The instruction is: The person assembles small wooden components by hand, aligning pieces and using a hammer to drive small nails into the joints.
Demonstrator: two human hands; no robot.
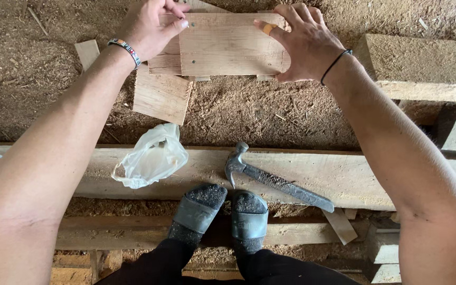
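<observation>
A flat wooden board (228, 45) lies on the sawdust-covered ground at the top of the head view. My left hand (151, 24) grips its left edge, thumb on top. My right hand (304, 42) holds its right edge, fingers spread over the corner; one finger carries an orange bandage. Under the board's left side lie other wood pieces (162, 95). A metal claw hammer (275, 179) rests on a long plank (344, 174) in front of my feet, untouched.
A crumpled clear plastic bag (151, 158) sits on the plank left of the hammer. My feet in dark socks and slides (222, 214) rest on lower timbers. A thick beam (428, 68) lies at the right. Small offcuts (87, 53) dot the sawdust.
</observation>
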